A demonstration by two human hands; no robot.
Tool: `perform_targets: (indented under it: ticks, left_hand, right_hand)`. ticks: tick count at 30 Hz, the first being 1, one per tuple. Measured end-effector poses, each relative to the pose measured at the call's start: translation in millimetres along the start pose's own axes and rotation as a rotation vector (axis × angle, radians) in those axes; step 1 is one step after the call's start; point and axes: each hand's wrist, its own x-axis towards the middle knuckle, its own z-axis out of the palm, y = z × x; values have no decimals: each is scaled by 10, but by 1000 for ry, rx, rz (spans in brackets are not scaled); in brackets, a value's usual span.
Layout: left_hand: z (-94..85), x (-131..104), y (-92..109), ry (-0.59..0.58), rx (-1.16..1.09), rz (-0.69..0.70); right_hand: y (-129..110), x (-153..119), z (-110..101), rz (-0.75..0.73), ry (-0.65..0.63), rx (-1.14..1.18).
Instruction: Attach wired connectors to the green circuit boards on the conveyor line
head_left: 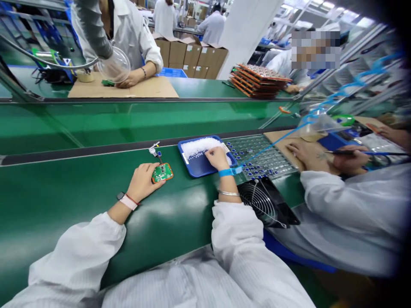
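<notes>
My left hand (143, 183) grips a green circuit board (162, 172) with an orange rim by its left side, on the green bench. Thin wires run from the board's top to a small white connector piece (153, 150). My right hand (218, 158) is over a shallow blue tray (201, 171), thumb and fingers pinched together. Many tiny white parts (199, 146) lie heaped along the tray's far side, with some scattered toward its middle. Whatever is between my right fingertips is too small to make out. A blue wrist strap (230, 171) is on my right wrist.
Right of the tray are a rack of small blue-ended pieces (257, 155) and a black fan (260, 201). A coiled blue cord (289, 132) crosses above the rack. A co-worker's hands (349, 159) work at right; another person works across the bench, near stacked orange-edged panels (257, 81).
</notes>
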Motion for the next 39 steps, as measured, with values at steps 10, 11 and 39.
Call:
perform_targets:
  ticks: [10, 11, 39]
  left_hand:
    - [-44, -179, -22, -16, -75, 26]
    - [-42, -188, -29, -18, -78, 29]
    - [-13, 185, 40, -12, -377, -163]
  right_hand:
    - [-20, 55, 122, -53, 24, -44]
    - [-13, 52, 123, -53, 14, -42]
    - [-1156, -574, 489, -559, -140, 823]
